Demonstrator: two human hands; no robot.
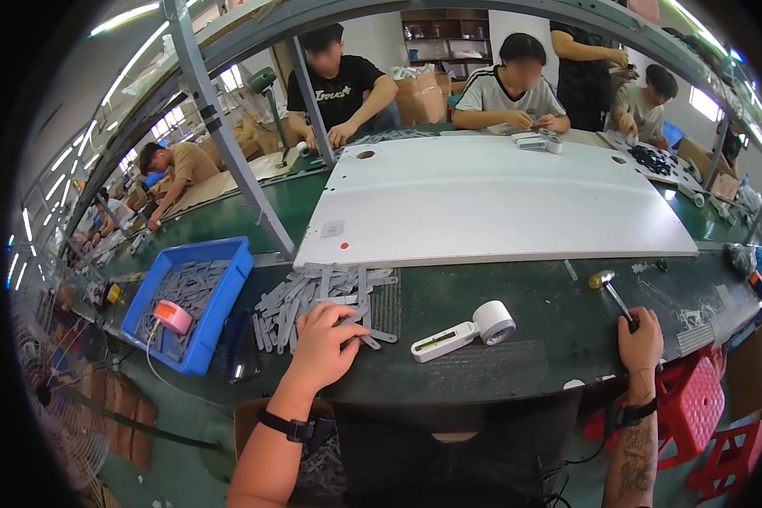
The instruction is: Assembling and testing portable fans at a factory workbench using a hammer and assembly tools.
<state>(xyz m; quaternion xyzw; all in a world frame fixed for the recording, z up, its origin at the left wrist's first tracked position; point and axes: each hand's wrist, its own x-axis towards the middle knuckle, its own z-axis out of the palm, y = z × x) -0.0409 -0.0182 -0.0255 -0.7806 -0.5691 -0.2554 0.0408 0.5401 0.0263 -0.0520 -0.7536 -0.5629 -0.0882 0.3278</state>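
My right fingers [640, 320] wrap the hammer [621, 306], while my left fingers [334, 315] curl over grey plastic strips [295, 303] heaped on the counter [559, 309], best parted singly, though whether they're pinching one I can't tell

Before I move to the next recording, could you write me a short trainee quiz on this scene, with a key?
1. Open question: which tool does the right hand hold?
2. True or false: the white round-headed device lies on the green bench, held by neither of the person's two hands.
3. Multiple choice: seen from the grey strips at the left hand, where is the blue tray? A) to the left B) to the right C) underneath

Key: 1. A small hammer; 2. True; 3. A.
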